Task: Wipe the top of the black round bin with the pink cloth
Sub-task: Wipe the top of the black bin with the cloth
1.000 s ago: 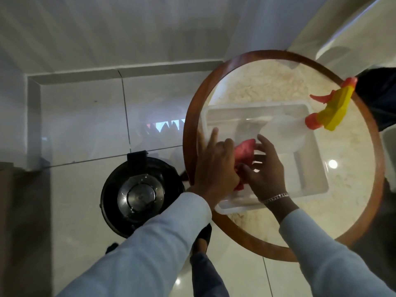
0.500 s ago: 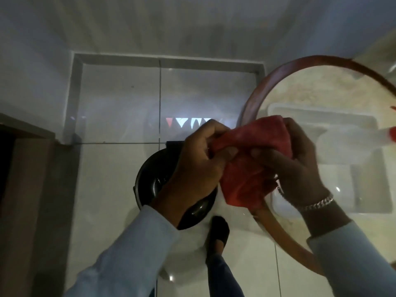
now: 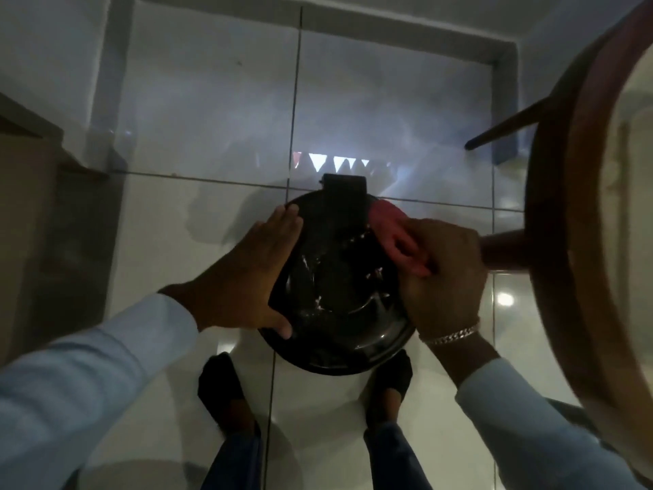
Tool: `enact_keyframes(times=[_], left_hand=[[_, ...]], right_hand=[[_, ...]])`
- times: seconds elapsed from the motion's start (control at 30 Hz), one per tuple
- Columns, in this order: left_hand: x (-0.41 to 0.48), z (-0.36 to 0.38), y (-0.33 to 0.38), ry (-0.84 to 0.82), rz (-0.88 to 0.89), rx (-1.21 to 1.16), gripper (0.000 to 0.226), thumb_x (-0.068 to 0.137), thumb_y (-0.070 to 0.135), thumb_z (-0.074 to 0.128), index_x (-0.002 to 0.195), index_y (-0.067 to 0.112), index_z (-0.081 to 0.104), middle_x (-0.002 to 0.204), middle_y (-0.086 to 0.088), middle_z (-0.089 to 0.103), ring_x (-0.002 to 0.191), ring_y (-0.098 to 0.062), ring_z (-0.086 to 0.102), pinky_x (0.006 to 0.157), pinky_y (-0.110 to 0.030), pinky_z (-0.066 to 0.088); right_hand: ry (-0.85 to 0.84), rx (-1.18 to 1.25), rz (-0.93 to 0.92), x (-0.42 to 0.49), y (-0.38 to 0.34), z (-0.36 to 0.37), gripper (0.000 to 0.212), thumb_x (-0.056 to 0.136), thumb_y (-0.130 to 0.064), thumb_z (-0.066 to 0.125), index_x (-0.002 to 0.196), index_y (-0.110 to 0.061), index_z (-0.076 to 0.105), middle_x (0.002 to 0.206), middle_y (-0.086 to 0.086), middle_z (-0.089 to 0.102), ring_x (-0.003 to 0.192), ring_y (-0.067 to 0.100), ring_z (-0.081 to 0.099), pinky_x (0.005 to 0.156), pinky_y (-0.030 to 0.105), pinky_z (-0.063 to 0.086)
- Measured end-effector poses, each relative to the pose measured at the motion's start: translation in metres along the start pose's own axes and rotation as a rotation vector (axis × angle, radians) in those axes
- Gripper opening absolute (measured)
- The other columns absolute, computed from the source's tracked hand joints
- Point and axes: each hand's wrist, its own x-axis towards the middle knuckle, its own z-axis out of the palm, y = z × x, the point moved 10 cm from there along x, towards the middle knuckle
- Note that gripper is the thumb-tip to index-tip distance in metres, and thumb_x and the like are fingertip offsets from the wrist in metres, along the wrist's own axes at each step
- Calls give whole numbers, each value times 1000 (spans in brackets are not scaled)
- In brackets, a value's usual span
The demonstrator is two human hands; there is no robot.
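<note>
We press a crumpled pink cloth (image 3: 395,238) onto the glossy lid of the black round bin (image 3: 339,284), which stands on the pale tiled floor (image 3: 212,100).

Our right hand (image 3: 445,277) is closed around the cloth at the lid's right edge; our left hand (image 3: 247,277) lies flat and open on the left rim. The lid's centre appears wet, though dim light blurs it. A round wooden-rimmed table (image 3: 551,242) stands just beside the bin.
</note>
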Motion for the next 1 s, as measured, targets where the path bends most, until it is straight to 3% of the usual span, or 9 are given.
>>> enact_keyframes(times=[0.07,0.17,0.23,0.37,0.47,0.63,0.8,0.9,1.0], left_hand=[[4,10,-14,-23,22,33,154,50,78,72,145,19,-34,156,-2,-38,144,-14,-33,115,-30,-18],[9,14,-22,5,79,61,153,48,85,65,148,15,-27,159,-5,-33,145,-16,-30,116,-26,-21],[12,11,-18,43,136,117,152,49,87,61,151,9,-19,161,-11,-25,147,-19,-26,117,-28,-21],[19,12,-11,35,220,121,153,46,84,67,152,9,-15,162,-12,-21,149,-21,-22,118,-28,-18],[20,14,-13,32,224,107,155,45,85,68,152,10,-15,163,-9,-21,149,-21,-21,120,-33,-12],[19,15,-18,32,189,71,155,45,89,64,152,12,-17,163,-6,-21,150,-19,-19,118,-36,-5],[20,15,-18,42,199,89,153,46,91,61,152,12,-14,164,-6,-18,150,-18,-18,117,-33,-5],[21,15,-19,46,203,73,153,46,90,63,153,11,-14,164,-6,-18,150,-18,-18,118,-32,-6],[21,15,-18,34,205,60,152,48,89,63,153,12,-14,163,-6,-19,150,-18,-18,119,-31,-8]], right_hand=[[-111,-17,21,-23,6,38,39,77,-13,72,114,-16,61,111,12,69,105,33,62,92,51,48],[-160,15,-15,-53,-1,61,39,77,-38,58,113,-24,60,121,6,62,117,30,55,100,58,39],[-165,-26,1,-46,1,66,50,82,-50,49,123,-24,59,132,3,56,128,29,47,102,65,33],[-238,-258,126,-16,12,98,75,85,-71,35,148,-31,30,160,3,28,149,30,21,117,59,18],[-158,-308,181,-25,3,108,77,86,-70,41,149,-29,29,160,5,29,149,34,19,118,61,15],[-214,-293,12,-64,3,107,71,88,-57,52,148,-22,36,159,11,30,150,38,17,115,66,18],[-10,-293,328,-32,22,97,66,91,-58,44,147,-25,33,158,10,32,147,36,23,117,62,17],[-62,-307,173,-46,-10,115,69,89,-59,49,148,-27,33,160,11,30,149,39,18,118,66,12],[-147,-337,61,-75,4,106,70,88,-57,51,147,-25,32,159,13,30,149,39,19,113,69,19]])
